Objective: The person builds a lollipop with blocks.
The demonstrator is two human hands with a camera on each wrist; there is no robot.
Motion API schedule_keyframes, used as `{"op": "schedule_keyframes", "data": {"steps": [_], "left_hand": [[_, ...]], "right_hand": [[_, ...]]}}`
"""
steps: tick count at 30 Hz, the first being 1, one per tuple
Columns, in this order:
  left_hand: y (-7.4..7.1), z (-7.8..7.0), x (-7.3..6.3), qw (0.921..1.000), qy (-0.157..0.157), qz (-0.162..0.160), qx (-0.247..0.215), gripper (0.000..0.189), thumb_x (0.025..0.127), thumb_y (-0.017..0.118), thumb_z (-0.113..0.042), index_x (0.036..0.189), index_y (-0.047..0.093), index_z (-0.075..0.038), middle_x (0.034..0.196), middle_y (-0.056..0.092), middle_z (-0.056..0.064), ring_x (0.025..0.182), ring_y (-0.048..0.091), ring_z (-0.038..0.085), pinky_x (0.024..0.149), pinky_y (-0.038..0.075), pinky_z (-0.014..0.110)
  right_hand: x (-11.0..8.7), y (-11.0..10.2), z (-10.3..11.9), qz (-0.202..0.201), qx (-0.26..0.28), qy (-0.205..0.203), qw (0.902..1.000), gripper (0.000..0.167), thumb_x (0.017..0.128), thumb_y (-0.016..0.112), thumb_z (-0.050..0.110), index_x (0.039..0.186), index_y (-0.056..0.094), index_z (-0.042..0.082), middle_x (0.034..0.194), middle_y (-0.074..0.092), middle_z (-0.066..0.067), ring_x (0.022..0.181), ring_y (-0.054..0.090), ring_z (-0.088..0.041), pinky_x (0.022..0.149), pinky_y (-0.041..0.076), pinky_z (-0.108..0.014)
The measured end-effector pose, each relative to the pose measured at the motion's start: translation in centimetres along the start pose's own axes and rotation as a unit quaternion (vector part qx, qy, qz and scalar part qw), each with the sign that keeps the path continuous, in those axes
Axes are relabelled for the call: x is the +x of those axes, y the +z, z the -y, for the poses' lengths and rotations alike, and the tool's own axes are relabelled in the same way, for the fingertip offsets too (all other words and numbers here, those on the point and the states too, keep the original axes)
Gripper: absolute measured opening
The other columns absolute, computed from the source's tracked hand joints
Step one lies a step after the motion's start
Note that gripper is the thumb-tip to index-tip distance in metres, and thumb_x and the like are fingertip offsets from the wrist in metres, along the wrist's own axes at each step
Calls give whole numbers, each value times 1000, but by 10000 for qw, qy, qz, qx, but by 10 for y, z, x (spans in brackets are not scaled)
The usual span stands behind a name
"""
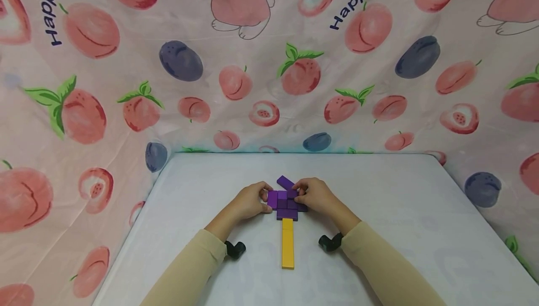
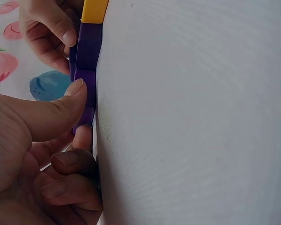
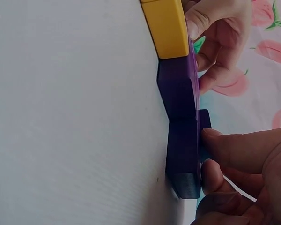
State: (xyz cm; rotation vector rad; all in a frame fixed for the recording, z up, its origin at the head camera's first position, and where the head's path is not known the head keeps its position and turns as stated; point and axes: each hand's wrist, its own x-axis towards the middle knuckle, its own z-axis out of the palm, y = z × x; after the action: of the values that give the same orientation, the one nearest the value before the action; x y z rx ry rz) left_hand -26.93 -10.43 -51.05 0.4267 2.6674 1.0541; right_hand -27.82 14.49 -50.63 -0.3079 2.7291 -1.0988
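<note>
Several purple blocks (image 1: 287, 214) lie side by side in a cluster on the white table. My left hand (image 1: 251, 200) grips the purple block (image 1: 272, 199) at the left edge, thumb at its near end and fingers at the far end. On the opposite side my right hand (image 1: 316, 198) pinches a small purple block (image 3: 204, 117), which stands higher than its neighbours in the right wrist view. Its far part is hidden by the fingers. A tilted purple block (image 1: 285, 182) points away at the back. Below the cluster, a yellow strip of blocks (image 1: 287, 245) runs toward me.
The white table (image 1: 168, 268) reaches back to a fruit-printed cloth (image 1: 261, 62) hanging behind it. Black wrist-worn devices (image 1: 236, 250) sit under both sleeves, close to the tabletop.
</note>
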Motion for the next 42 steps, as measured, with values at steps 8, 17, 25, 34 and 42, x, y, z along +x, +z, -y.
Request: {"op": "schedule_keyframes", "data": {"steps": [8,17,25,34,42], "left_hand": [[-1,1,0,10000,-9,-7,-37,53,85,93,-16,132,67,-14,94,64,-2,90,58,18,92,47,39],[-1,2,1,10000,-10,5,-15,54,85,92,-17,132,67,-15,95,64,-1,90,58,18,92,47,39],[-1,1,1,10000,-18,8,-21,54,85,92,-17,133,67,-16,94,63,-2,90,58,18,92,47,39],[-1,1,1,10000,-18,14,-76,53,85,92,-17,132,67,-16,93,62,-2,90,58,18,91,47,39],[-1,-1,0,9999,-92,24,-130,53,85,92,-17,132,67,-16,95,63,-2,91,58,19,93,47,40]], "right_hand": [[0,0,2,17,-88,-31,10000,25,93,82,12,118,78,9,84,64,-2,79,57,-19,71,48,-31],[-1,-1,6,69,-124,77,9999,26,94,82,12,119,79,10,84,63,-3,79,56,-19,70,48,-30],[-2,-3,8,82,-152,118,9998,25,94,82,12,118,79,10,83,63,-3,79,56,-19,70,48,-31],[1,-4,5,30,-14,152,9999,24,95,80,12,119,78,13,85,64,-3,81,57,-20,71,49,-30],[5,-2,2,-95,208,241,9994,27,95,80,13,122,78,16,89,64,-4,82,58,-21,70,51,-29]]}}
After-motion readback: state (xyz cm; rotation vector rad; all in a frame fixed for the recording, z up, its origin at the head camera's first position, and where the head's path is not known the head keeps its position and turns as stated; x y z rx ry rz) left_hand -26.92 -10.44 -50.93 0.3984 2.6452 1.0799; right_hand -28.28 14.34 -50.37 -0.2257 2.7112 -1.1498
